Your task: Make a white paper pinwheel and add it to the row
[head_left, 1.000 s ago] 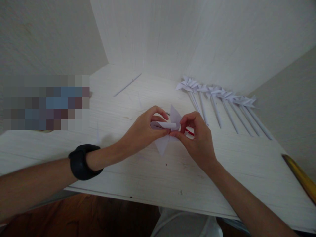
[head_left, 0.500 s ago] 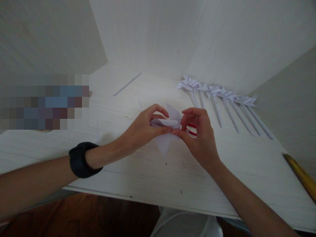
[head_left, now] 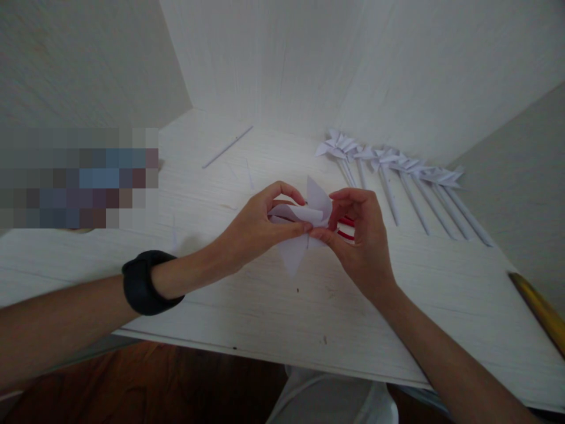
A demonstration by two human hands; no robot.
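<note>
A white paper pinwheel (head_left: pixel 293 253) is held between my two hands over the middle of the table, its pointed blades sticking up and down. My left hand (head_left: pixel 262 221), below a black wristband, pinches the folded blades between thumb and fingers. From the other side my right hand (head_left: pixel 359 229) grips the paper's right edge, thumb close to the left thumb. Behind the right fingers, red loops that look like scissors handles (head_left: pixel 346 235) lie partly hidden.
Several finished paper pinwheels on sticks (head_left: pixel 415 171) lie in a row along the back wall. A thin paper stick (head_left: pixel 227 147) and paper slivers lie at back left. A gold-coloured object (head_left: pixel 536 309) rests at the right edge. The far left is blurred out.
The right hand has shifted slightly right, and the upper blade of the pinwheel now stands more upright and curved. Both hands keep hold of the paper.
</note>
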